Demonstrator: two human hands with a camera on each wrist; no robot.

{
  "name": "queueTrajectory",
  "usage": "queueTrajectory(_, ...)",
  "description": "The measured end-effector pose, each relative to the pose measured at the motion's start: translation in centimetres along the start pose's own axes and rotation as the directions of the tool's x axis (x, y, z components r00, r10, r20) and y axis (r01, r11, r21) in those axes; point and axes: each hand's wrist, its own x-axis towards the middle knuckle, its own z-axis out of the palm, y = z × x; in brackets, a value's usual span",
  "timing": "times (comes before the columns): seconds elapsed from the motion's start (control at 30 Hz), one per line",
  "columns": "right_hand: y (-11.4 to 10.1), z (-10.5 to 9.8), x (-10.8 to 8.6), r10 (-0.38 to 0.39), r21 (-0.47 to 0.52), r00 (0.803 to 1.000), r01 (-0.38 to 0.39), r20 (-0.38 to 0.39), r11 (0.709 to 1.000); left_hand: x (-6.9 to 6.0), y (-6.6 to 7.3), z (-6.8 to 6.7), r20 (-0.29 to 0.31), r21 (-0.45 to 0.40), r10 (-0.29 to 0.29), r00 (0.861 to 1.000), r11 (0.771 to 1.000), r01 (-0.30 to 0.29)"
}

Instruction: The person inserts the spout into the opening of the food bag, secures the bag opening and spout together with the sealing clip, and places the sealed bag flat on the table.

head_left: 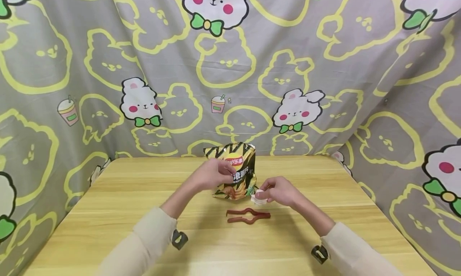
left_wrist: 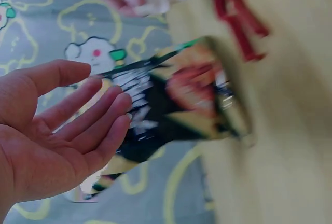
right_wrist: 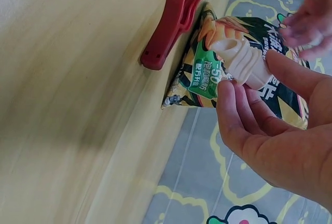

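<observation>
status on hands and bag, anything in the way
Left hand before black-and-yellow foil snack bag, contact unclear. Right hand pinching small white ridged piece. Red two-armed plastic clip nearer the person, seemingly not blocking.

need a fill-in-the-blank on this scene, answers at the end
1. The left hand is holding ____.
2. The right hand pinches the white piece between its fingers and ____.
3. Lying in front of the chip bag, the two-armed tool is coloured ____.

Missing words: nothing; thumb; red

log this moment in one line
left hand: near chip bag | right hand: holding white ribbed piece | red tong-like tool: on table
</observation>
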Motion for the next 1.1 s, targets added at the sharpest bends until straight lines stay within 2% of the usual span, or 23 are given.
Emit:
queueTrajectory(0.1, -0.2, -0.1, 0.1, -0.007, -0.002, 1.000, 0.007, -0.002, 1.000, 0.6, 1.5, -1.8, -0.058, 0.058, 0.011, 0.998, 0.998, -0.007)
queueTrajectory(0.2, -0.4, -0.2, 0.1, -0.007, -0.006, 1.000, 0.007, -0.005, 1.000, 1.2, 2.7, -3.5, -0.137, 0.088, 0.027, 0.990, 0.996, -0.015)
queueTrajectory(0.33, -0.6, -0.4, 0.2, -0.010, -0.009, 1.000, 0.010, -0.005, 1.000, 2.3, 3.6, -5.3, -0.260, 0.119, 0.060, 0.964, 0.992, -0.029)
queueTrajectory(0.43, -0.8, -0.6, 0.3, -0.016, -0.009, 1.000, 0.016, -0.010, 1.000, 3.3, 3.8, -6.0, -0.320, 0.120, 0.050, 0.946, 0.993, -0.012)
queueTrajectory(0.53, -0.9, -0.7, 0.5, -0.018, -0.014, 0.999, 0.018, -0.027, 1.000, 4.4, 3.8, -5.8, -0.339, 0.114, 0.013, 0.941, 0.993, 0.027)
queueTrajectory(0.67, -1.1, -0.8, 0.8, -0.028, -0.004, 0.999, 0.028, -0.041, 1.000, 5.5, 3.3, -5.0, -0.325, 0.127, -0.024, 0.946, 0.990, 0.068)
queueTrajectory(0.77, -1.3, -0.8, 1.1, -0.042, 0.011, 0.998, 0.043, -0.049, 0.999, 5.9, 2.9, -4.2, -0.309, 0.118, -0.036, 0.950, 0.990, 0.076)
queueTrajectory(0.9, -1.4, -0.8, 1.3, -0.051, 0.006, 0.997, 0.051, -0.058, 0.999, 6.1, 2.6, -3.5, -0.305, 0.119, -0.027, 0.952, 0.991, 0.066)
queueTrajectory(1.1, -1.9, -1.2, 1.5, -0.054, -0.002, 0.996, 0.055, -0.077, 0.999, 6.0, 2.5, -2.8, -0.316, 0.171, 0.035, 0.948, 0.985, 0.020)
